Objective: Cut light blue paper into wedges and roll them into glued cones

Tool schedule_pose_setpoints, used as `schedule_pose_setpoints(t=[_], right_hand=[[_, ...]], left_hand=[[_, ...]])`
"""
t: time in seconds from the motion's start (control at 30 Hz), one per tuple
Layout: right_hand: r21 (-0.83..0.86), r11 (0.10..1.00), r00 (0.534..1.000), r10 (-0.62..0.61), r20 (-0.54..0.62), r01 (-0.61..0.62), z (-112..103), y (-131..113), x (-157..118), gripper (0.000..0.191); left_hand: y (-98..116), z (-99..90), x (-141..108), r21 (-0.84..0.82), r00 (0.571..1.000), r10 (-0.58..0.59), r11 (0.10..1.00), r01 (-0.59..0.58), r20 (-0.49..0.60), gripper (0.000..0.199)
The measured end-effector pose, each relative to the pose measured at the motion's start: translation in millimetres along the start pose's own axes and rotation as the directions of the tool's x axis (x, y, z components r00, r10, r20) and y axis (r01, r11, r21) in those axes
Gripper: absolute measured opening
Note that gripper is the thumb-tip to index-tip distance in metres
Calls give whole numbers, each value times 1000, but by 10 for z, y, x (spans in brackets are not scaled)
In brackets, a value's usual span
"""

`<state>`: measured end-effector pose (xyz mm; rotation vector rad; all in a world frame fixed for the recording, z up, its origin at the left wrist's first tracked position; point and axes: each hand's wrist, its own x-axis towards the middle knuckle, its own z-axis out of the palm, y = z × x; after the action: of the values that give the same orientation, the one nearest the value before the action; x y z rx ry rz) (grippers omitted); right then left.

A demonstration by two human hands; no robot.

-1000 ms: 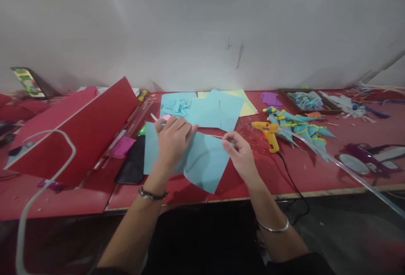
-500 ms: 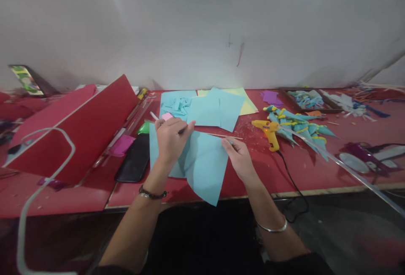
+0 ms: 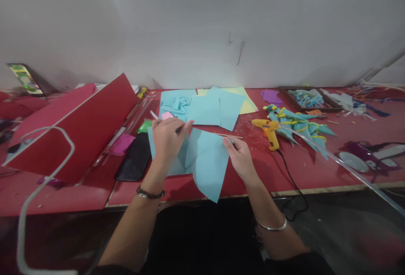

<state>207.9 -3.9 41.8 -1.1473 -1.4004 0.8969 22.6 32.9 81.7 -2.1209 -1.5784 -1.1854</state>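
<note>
A curved light blue sheet point(image 3: 209, 161) hangs partly over the table's front edge. Its upper right corner is pinched between the thumb and fingers of my right hand point(image 3: 238, 153). My left hand point(image 3: 169, 138) is closed around a white pen-like stick point(image 3: 154, 115), with a dark part showing near the thumb; the hand is above the sheet's left side. Another blue sheet point(image 3: 177, 164) lies flat beneath. A thin wooden stick point(image 3: 232, 136) rests just behind my right hand. Further back are more blue sheets point(image 3: 204, 111) and small blue scraps point(image 3: 177, 104).
To the right are a yellow glue gun point(image 3: 268, 131), blue paper cones point(image 3: 303, 128) and a tray point(image 3: 333, 107). A black phone point(image 3: 133, 159) and a leaning red board point(image 3: 79, 136) stand left. A clear rod point(image 3: 344, 166) crosses the right side.
My left hand has shifted slightly left. The curved blue sheet has bent a little more and its left part has moved; my right hand keeps its pinch on the corner.
</note>
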Motion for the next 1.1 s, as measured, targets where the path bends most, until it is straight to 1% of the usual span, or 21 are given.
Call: schedule_pose_setpoints(t=[0.1, 0.2, 0.3, 0.37, 0.43, 0.53, 0.63, 0.7, 0.73, 0.77, 0.83, 0.9, 0.93, 0.97, 1.0, 1.07, 1.1], right_hand=[[-11, 1000, 999, 2, -52, -3, -46, -1, 14, 36], [-41, 999, 993, 12, -119, -17, -120, 30, 24, 38], [-81, 996, 983, 8, -181, -23, -181, 82, 33, 38], [-125, 992, 980, -15, -198, -10, -202, 111, 41, 37], [-185, 983, 977, -54, -205, 16, -212, 129, 54, 38], [-249, 968, 968, -100, -230, 41, -231, 141, 80, 38], [-266, 963, 952, -121, -282, 44, -267, 143, 104, 38], [-230, 972, 948, -113, -298, 44, -289, 143, 107, 36], [-185, 982, 955, -90, -281, 38, -294, 143, 102, 34], [-127, 992, 969, -56, -242, 25, -293, 144, 94, 31], [-37, 999, 995, 16, -97, -19, -278, 151, 68, 30], [-31, 998, 996, 59, 71, -57, -248, 170, 41, 31], [-48, 997, 989, 70, 130, -64, -232, 183, 32, 30], [-61, 996, 984, 77, 160, -68, -217, 197, 25, 28], [-64, 995, 983, 80, 166, -71, -202, 213, 22, 28], [-43, 996, 988, 87, 125, -82, -178, 241, 23, 28], [-31, 996, 991, 91, 94, -88, -167, 251, 24, 28]], left_hand=[[-102, -53, -17, -34, 998, -27, 999, 29, 62, 43], [-273, -118, -60, -91, 988, -29, 995, 43, 154, 36], [-421, -171, -111, -162, 976, -7, 986, 43, 217, 36], [-464, -197, -144, -176, 971, -14, 983, 58, 240, 37], [-468, -221, -176, -186, 966, -55, 977, 104, 254, 36], [-458, -269, -212, -245, 958, -105, 954, 173, 267, 33], [-467, -334, -227, -301, 962, -148, 930, 214, 228, 32], [-471, -372, -226, -308, 965, -184, 922, 235, 185, 32], [-469, -384, -224, -305, 965, -198, 921, 243, 170, 32], [-465, -389, -224, -301, 964, -214, 919, 254, 159, 31], [-457, -376, -234, -301, 956, -251, 910, 286, 149, 30], [-463, -327, -273, -331, 941, -296, 882, 336, 166, 28], [-474, -292, -307, -367, 930, -318, 856, 365, 184, 26], [-489, -250, -350, -420, 917, -338, 816, 397, 211, 24], [-505, -205, -402, -478, 901, -354, 764, 434, 252, 25], [-532, -110, -520, -566, 852, -368, 637, 523, 374, 37], [-536, -66, -578, -571, 818, -366, 588, 573, 445, 41]])
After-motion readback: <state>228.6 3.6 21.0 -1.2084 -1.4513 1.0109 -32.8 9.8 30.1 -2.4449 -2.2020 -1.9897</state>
